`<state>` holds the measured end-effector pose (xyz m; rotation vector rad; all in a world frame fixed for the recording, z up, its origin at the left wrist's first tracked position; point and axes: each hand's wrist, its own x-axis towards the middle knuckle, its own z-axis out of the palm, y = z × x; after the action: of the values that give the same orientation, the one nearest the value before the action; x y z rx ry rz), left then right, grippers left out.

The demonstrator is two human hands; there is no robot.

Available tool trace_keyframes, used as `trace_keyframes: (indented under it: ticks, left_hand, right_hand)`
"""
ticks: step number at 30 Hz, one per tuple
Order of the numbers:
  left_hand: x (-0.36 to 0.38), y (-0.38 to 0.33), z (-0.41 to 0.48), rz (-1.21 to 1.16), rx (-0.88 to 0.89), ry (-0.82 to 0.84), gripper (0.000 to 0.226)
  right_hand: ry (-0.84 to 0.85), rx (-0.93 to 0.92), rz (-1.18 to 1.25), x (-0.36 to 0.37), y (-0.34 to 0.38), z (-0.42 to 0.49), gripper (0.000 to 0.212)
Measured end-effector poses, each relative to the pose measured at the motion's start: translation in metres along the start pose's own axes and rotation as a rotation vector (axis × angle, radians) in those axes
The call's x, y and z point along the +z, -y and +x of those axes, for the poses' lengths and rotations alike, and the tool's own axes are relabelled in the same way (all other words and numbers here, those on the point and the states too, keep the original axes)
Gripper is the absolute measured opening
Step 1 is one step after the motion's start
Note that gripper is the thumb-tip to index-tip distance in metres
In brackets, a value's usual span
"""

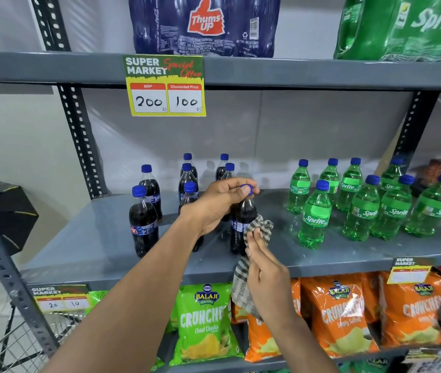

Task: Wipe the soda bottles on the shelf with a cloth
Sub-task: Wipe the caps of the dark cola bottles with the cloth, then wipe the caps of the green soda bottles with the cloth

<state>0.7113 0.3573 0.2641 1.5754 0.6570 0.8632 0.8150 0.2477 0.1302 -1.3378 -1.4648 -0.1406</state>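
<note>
The left hand (220, 200) pinches the cap of a cola bottle (242, 222) at the shelf (84, 238) front while the right hand (263, 267), fingers closed on the cloth (257, 230), wipes its side. Next, probably the green bottles (316, 214) at three o'clock

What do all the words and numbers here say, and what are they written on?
"Thums Up": blue pack, top shelf.
"Sprite": green pack and green bottles.
"SUPER MARKET", "Special Offer", "MRP 200", "Discounted Price 100": yellow tag.
"SUPER MARKET", "20", "10": lower left tag.
"BALAJI WAFERS", "CRUNCHE", "Chaat Chaska": green chip bag.
"Simply Salted": orange bag.
Cola bottle labels, the right tag's prices: too blurred.
</note>
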Motion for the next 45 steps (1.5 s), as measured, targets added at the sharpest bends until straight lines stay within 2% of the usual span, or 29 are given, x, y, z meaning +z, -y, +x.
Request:
trace_keyframes:
  ticks: [8,14,21,24,27,30,33,37,42,45]
  left_hand:
    - [-0.001,-0.001,-0.001,-0.003,-0.006,-0.002,0.024]
    - [-0.001,-0.001,-0.001,0.003,-0.011,-0.010,0.022]
    - [-0.001,0.000,0.000,-0.015,-0.009,-0.009,0.024]
    - [-0.001,0.001,-0.001,-0.027,-0.003,-0.009,0.023]
    - [0.000,-0.001,-0.002,-0.011,0.000,-0.014,0.024]
    - [0.002,-0.002,-0.001,-0.021,-0.004,-0.020,0.024]
    - [0.005,-0.004,-0.002,0.000,0.007,-0.026,0.024]
    - [0.006,-0.008,-0.002,0.042,0.003,-0.041,0.023]
    - [0.009,-0.020,-0.004,0.135,0.072,-0.075,0.030]
    - [0.017,-0.040,-0.005,0.070,0.242,-0.133,0.035]
  right_hand:
    - [-0.043,-0.031,-0.010,0.002,0.011,0.020,0.055]
    - [0.032,-0.026,-0.128,0.005,0.005,-0.006,0.064]
    - [-0.022,-0.074,-0.169,0.003,0.021,0.027,0.049]
    - [-0.033,-0.092,-0.178,0.003,0.020,0.029,0.051]
    - [0.024,-0.118,-0.203,0.003,0.012,0.012,0.055]
    - [0.137,-0.076,-0.196,0.003,0.001,-0.007,0.078]
    - [0.200,-0.048,-0.184,-0.002,-0.003,-0.007,0.074]
    - [0.155,-0.096,-0.142,-0.017,-0.001,-0.006,0.057]
    - [0.052,-0.124,-0.053,-0.054,-0.001,-0.016,0.069]
    - [-0.035,-0.092,-0.019,-0.079,0.000,-0.021,0.074]
